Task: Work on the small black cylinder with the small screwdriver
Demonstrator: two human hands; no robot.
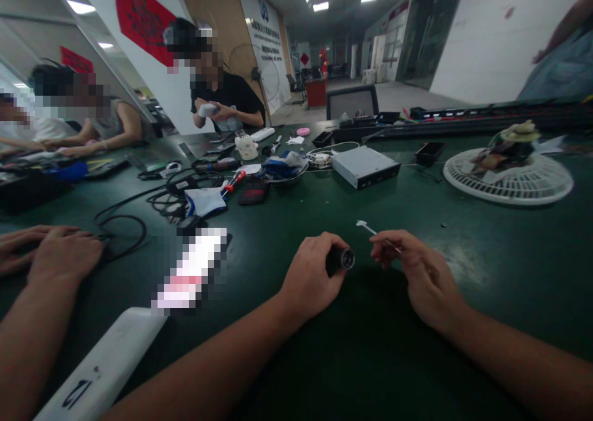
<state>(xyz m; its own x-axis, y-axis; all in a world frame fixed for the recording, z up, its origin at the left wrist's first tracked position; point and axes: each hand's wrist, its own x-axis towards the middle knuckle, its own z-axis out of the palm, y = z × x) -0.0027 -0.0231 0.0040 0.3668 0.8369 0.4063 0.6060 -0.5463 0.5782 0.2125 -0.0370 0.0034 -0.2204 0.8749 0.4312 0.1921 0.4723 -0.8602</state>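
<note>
My left hand (311, 277) is wrapped round a short dark cylinder (346, 258), whose round open-looking end faces right. To the right of it, my right hand (417, 271) pinches a thin rod (373, 230) with a small white flat tip. The rod points up and left, and its tip is apart from the cylinder. Both hands are low over the dark green table (370, 347). A small dark bit (443, 225) lies on the table beyond my right hand.
A silver box drive (365, 165), a white round grille (509, 177), a blue-and-white cloth (206, 200) and black cables (134, 223) lie beyond. A white long case (106, 359) and another person's hands (65, 254) are at the left. Several people sit at the far left.
</note>
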